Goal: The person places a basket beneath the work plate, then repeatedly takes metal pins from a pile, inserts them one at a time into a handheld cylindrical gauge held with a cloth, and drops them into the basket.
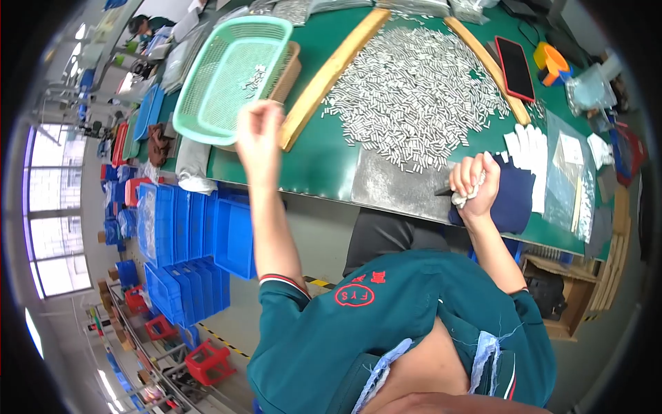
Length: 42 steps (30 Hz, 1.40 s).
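Observation:
My left hand (260, 141) is over the near right rim of the mint-green mesh basket (185, 103), its fingers curled together. Whatever they may hold is hidden. Several small metal pins (254, 81) show inside the basket, just beyond my fingertips. Closed in a fist, my right hand (477, 185) grips a dark-tipped tool (442, 192) with white wrapping around the part in my palm; its exact kind is unclear. Beneath the tool's tip lies a grey metal plate (393, 183). A large heap of short silvery pins (414, 96) spreads on the green table beyond the plate.
Two wooden strips (334, 79) flank the pin heap. On the right are a red-edged phone (515, 69), a white glove (527, 148), dark blue cloth (514, 196) and a plastic bag (569, 172). Blue crates (183, 228) are stacked at lower left. Another person (141, 26) is far off.

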Motion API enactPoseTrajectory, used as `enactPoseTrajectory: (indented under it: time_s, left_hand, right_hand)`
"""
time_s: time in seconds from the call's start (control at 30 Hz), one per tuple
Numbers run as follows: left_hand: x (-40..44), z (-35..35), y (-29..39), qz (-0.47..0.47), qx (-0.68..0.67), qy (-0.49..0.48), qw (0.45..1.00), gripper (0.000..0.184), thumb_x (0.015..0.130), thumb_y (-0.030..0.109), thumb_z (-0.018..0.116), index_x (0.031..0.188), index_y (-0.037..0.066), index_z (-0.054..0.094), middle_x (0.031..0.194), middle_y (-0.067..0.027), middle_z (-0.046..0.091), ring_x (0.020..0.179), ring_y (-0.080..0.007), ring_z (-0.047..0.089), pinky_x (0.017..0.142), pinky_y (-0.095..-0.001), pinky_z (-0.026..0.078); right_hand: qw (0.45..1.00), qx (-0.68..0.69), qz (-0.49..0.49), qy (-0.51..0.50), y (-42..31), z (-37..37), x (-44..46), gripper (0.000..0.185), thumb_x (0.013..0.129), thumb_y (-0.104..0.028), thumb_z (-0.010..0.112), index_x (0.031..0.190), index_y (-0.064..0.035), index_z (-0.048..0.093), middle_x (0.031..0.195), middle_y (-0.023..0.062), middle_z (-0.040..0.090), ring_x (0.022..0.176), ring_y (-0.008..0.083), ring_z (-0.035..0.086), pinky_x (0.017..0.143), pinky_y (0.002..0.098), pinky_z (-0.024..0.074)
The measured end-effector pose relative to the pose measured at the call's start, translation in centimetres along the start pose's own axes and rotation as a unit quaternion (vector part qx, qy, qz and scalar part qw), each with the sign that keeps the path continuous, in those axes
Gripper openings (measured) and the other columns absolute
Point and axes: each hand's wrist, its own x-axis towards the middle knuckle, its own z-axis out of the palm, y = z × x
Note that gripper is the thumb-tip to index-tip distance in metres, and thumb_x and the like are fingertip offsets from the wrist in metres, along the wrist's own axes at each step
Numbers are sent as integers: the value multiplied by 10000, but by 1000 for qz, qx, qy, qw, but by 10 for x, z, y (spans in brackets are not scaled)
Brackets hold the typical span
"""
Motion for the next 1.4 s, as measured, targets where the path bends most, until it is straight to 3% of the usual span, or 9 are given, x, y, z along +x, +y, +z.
enactPoseTrajectory:
  time_s: [0.2,0.3,0.37,0.47,0.57,0.83,0.93,1.1,1.4]
  left_hand:
    - [88,-98,-41,169,416,142,882,431,788,278,641,1097,-3,534,1041,-173,572,959,-283,534,863,-375,402]
    - [76,-125,-44,78,529,299,790,670,734,367,660,1233,9,392,1136,-186,488,1106,-332,403,923,-439,320]
    - [51,-131,-55,-10,440,330,835,717,742,379,660,1241,-34,354,991,-181,540,971,-322,499,839,-440,392]
    - [29,-119,-68,-237,144,255,926,623,779,370,641,1160,-63,406,761,-120,574,619,-238,598,519,-316,514]
    - [30,-115,-66,-275,16,158,948,493,797,327,623,1036,-75,468,728,-116,578,526,-194,588,410,-241,495]
    - [43,-135,-46,-241,-101,107,959,428,798,168,524,1073,-151,444,972,-247,561,792,-327,619,649,-404,562]
    - [13,-174,-16,-250,-68,86,962,423,784,180,544,1097,-92,460,993,-188,565,883,-301,590,698,-441,546]
    - [-90,-248,52,-255,2,-15,967,325,778,212,577,976,-45,556,881,-102,599,724,-162,590,628,-272,481]
    - [-236,-232,58,-426,49,-180,885,339,756,168,544,1004,-62,571,916,-102,613,784,-166,580,721,-271,458]
  right_hand:
    - [1000,-9,2,-2,0,0,1,424,913,-277,315,525,-105,300,406,15,294,321,117,273,384,269,336]
    - [1000,-7,5,10,0,0,1,419,910,-284,322,528,-115,289,406,7,285,320,113,269,379,266,326]
    - [1000,3,10,13,-1,0,3,419,909,-290,325,529,-118,290,406,4,280,321,112,266,376,264,320]
    - [999,19,23,32,-3,1,6,419,907,-302,333,530,-123,292,406,-1,273,321,110,261,371,262,309]
    - [999,22,28,38,-4,2,8,420,905,-312,338,531,-126,295,405,-4,269,321,109,258,368,261,301]
    - [997,73,32,10,-3,-7,15,388,890,-306,345,545,-131,314,415,-8,260,333,115,255,380,276,291]
    - [994,103,32,-5,-2,-14,20,383,879,-311,360,540,-138,312,412,-10,260,335,118,253,380,277,282]
    - [993,114,38,10,-1,-15,23,363,857,-323,388,547,-149,314,422,-12,253,350,116,249,382,277,277]
    - [995,94,21,-12,1,-13,33,339,837,-341,398,567,-152,319,437,-17,261,353,119,250,378,287,267]
